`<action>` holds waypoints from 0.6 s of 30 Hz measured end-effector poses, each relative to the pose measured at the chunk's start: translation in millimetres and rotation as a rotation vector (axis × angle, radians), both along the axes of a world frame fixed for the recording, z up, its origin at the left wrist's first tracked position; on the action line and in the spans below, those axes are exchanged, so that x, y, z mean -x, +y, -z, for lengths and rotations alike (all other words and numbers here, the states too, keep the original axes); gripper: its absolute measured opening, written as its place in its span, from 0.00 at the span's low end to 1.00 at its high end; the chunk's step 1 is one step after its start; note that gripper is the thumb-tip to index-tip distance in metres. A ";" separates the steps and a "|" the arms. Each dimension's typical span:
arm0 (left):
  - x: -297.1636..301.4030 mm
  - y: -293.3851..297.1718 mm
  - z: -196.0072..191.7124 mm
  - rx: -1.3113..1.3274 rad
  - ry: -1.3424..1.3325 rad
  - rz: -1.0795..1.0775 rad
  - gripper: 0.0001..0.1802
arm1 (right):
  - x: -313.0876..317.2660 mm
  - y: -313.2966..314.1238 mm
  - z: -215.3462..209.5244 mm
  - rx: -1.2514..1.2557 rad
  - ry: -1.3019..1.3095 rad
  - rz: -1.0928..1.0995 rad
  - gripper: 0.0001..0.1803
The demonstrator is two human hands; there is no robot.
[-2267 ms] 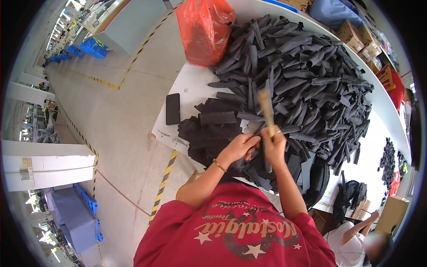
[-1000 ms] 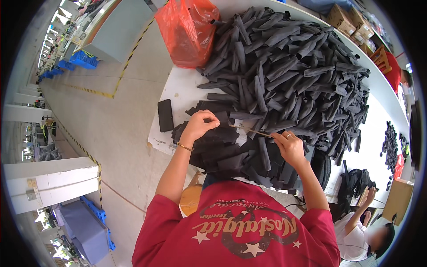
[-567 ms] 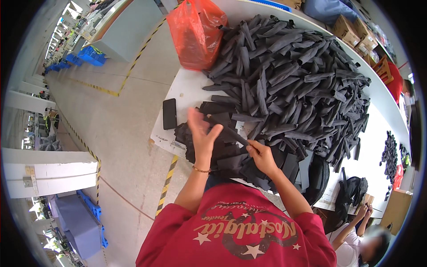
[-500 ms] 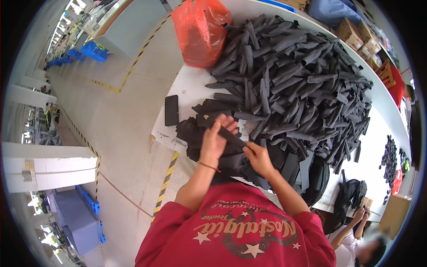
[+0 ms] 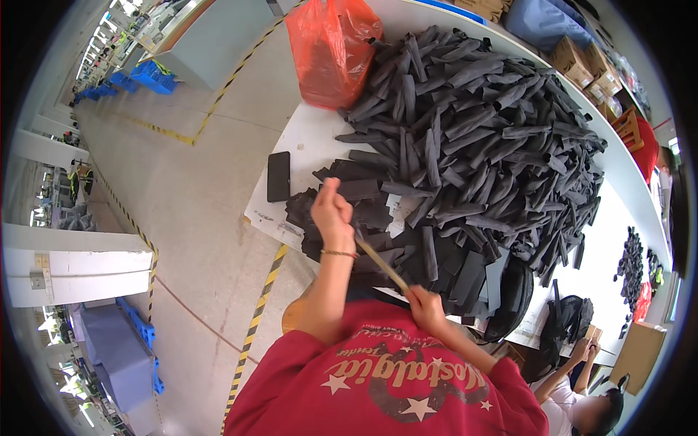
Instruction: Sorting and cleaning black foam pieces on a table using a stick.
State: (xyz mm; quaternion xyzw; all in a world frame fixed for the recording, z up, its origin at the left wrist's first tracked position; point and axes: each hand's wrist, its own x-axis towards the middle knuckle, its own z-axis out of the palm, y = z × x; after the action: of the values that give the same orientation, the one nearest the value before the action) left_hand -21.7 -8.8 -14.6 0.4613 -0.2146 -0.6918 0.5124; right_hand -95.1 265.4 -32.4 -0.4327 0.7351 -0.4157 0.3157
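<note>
A big heap of dark grey fabric strips point(image 5: 480, 138) covers the white table point(image 5: 309, 138). A lower stack of the same pieces point(image 5: 363, 218) lies at the near edge, right in front of me. My left hand point(image 5: 331, 211) is raised above that stack, fingers closed. My right hand point(image 5: 425, 305) is lower, close to my chest, also closed. A thin tan strip point(image 5: 382, 265) runs taut between the two hands, each gripping one end.
A black phone point(image 5: 278, 176) lies on the table's left corner. An orange plastic bag point(image 5: 331, 47) stands at the far left end. Cardboard boxes point(image 5: 574, 58) sit at the back right. Another person point(image 5: 582, 407) works beside a black bag point(image 5: 563, 327). Yellow-black tape point(image 5: 254, 327) marks the floor.
Both hands have lifted off the near stack. The right hand has pulled back toward my chest and the tan strip is now stretched between the two hands.
</note>
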 end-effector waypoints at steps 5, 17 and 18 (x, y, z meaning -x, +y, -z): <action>8.5 -34.3 -16.9 0.045 0.091 -0.064 0.17 | 25.9 32.3 -15.0 -0.080 -0.122 0.157 0.13; 20.1 23.1 -5.0 0.447 -0.313 0.775 0.23 | 60.6 -118.0 -31.7 0.369 -0.106 0.207 0.04; 19.2 24.0 -2.6 0.525 -0.246 0.997 0.21 | 66.2 -121.3 -33.1 0.351 -0.052 0.128 0.04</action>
State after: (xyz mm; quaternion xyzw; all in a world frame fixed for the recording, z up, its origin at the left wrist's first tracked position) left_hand -40.8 15.2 -12.0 0.2389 -0.6286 -0.7145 0.1930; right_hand -161.3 144.1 0.6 -0.4226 0.6688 -0.5679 0.2273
